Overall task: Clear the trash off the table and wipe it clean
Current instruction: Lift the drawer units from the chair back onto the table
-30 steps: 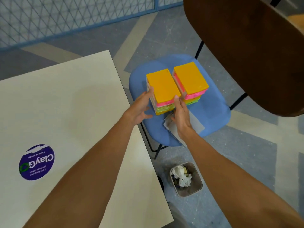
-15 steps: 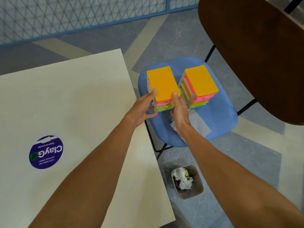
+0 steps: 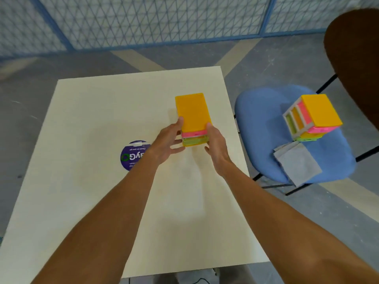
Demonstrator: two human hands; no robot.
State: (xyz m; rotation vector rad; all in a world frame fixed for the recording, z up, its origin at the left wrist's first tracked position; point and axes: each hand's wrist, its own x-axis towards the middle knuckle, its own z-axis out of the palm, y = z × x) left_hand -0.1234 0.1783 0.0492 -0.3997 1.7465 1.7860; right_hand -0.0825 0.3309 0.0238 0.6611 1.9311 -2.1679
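Head view, single item list.

- Table (image 3: pixel 92 124): pale cream top, fills the near and middle left; a round purple sticker (image 3: pixel 131 158) lies at its middle, partly hidden by the left wrist.
- Both forearms: stretched forward from the near edge, converging over the table's far right part.
- Left hand (image 3: pixel 166 143): thumb up the left side of an orange-topped drawer unit (image 3: pixel 192 111), fingers curled at its near face.
- Right hand (image 3: pixel 217 146): clasps the unit's right side (whether the unit rests on the table cannot be told).
- Blue chair (image 3: pixel 258 113), right of the table: carries a second drawer unit (image 3: pixel 313 117), tilted, and a grey cloth (image 3: pixel 297 163) overhanging the seat's near edge.
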